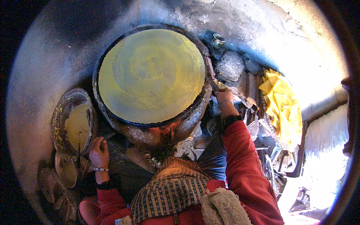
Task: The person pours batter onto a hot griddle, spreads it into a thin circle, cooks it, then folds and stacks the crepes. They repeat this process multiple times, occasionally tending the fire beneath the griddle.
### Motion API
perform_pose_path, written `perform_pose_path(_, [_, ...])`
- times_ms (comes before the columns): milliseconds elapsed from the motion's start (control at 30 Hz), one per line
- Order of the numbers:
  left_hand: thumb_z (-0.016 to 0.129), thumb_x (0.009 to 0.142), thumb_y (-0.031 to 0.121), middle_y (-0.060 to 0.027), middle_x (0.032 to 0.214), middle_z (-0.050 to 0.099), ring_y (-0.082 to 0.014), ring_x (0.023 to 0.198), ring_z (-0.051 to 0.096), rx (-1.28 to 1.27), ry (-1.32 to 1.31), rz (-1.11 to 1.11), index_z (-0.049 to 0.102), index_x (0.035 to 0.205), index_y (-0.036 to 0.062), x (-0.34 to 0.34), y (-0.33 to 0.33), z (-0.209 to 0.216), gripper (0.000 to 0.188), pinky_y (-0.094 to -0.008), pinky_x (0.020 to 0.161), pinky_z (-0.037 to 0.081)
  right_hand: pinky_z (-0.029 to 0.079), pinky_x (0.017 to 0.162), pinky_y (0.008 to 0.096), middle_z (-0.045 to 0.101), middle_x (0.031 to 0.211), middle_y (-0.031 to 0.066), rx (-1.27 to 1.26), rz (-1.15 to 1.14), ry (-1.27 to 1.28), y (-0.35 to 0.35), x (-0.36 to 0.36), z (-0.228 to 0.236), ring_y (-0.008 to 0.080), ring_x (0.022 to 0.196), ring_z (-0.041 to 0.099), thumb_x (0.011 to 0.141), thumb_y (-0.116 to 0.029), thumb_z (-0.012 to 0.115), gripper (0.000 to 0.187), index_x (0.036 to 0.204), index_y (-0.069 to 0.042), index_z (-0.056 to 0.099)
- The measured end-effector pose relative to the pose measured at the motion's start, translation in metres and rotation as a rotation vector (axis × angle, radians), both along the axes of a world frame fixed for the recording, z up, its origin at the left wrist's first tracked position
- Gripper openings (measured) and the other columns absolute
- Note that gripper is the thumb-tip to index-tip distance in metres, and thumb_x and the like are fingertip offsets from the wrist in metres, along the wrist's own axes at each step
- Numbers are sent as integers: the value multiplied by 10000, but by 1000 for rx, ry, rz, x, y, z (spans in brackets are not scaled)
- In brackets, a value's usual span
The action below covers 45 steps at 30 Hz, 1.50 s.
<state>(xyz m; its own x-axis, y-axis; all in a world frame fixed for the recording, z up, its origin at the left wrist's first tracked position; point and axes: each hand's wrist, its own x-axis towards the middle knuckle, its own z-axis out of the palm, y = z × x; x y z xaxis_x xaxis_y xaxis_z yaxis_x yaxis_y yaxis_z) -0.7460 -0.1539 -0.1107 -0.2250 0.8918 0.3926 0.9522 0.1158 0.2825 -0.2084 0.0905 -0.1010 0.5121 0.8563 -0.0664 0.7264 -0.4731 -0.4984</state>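
A broad thin layer of yellow batter (152, 77) covers the round, black-rimmed griddle (108, 119), which sits on a clay stove (150, 135) with an orange glow below its front rim. At the griddle's right side, my right hand (225, 96) is closed around a short flat tool (218, 85); its exact kind does not show. My left hand (99, 153) is held low beside a batter-crusted bucket (55, 127), fingers loosely curled, with nothing visible in them. Pale yellow batter (77, 125) fills part of the bucket. A thin-handled ladle (79, 148) leans in it.
Bunched yellow plastic (283, 107) lies at right above scraps and sticks (277, 174). A small jar (217, 40) and a greyish block (230, 66) stand behind my right hand. Left of my left hand is a bowl (66, 173). A checked cloth (168, 191) covers my lap.
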Motion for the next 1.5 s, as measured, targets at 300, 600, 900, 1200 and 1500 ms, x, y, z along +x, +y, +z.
perform_pose_path(300, [644, 876, 151, -155, 1089, 669, -342, 1011, 627, -8, -33, -11, 688, 1015, 62, 4, 3, 2, 171, -438, 872, 509, 514, 865, 406, 694, 1046, 187, -53, 47, 94, 18, 22, -29, 336, 1013, 658, 726, -396, 695, 444, 1035, -78, 711])
perform_pose_path(600, [639, 879, 144, -157, 1092, 664, -350, 1020, 615, -24, -2, 14, 685, 1006, 52, 8, 2, 8, 163, -447, 893, 495, 517, 867, 417, 693, 1044, 188, -108, 59, 38, 43, 12, -23, 326, 1001, 664, 774, -475, 644, 488, 1016, -57, 713])
perform_pose_path(900, [636, 880, 119, -159, 1122, 656, -343, 1069, 604, -32, -83, 0, 686, 1019, 46, 6, 3, 5, 165, -440, 930, 483, 538, 810, 368, 721, 979, 138, -34, 19, -58, 103, 18, -25, 282, 892, 699, 740, -377, 719, 384, 987, -85, 736])
perform_pose_path(1200, [628, 877, 91, -181, 1114, 656, -371, 1065, 604, -72, -71, 11, 672, 1021, 26, 10, 9, 15, 164, -450, 941, 479, 527, 766, 374, 720, 949, 116, 26, 306, -107, 192, 34, -21, 254, 854, 686, 746, -291, 735, 289, 946, -82, 735])
perform_pose_path(1500, [622, 868, 56, -192, 1114, 652, -379, 1066, 602, -128, -209, 55, 666, 1007, 3, 13, 16, 28, 156, -455, 954, 469, 522, 792, 352, 711, 1030, 73, 123, 702, -14, 302, 44, 2, 202, 885, 666, 767, -205, 716, 314, 1059, -91, 703])
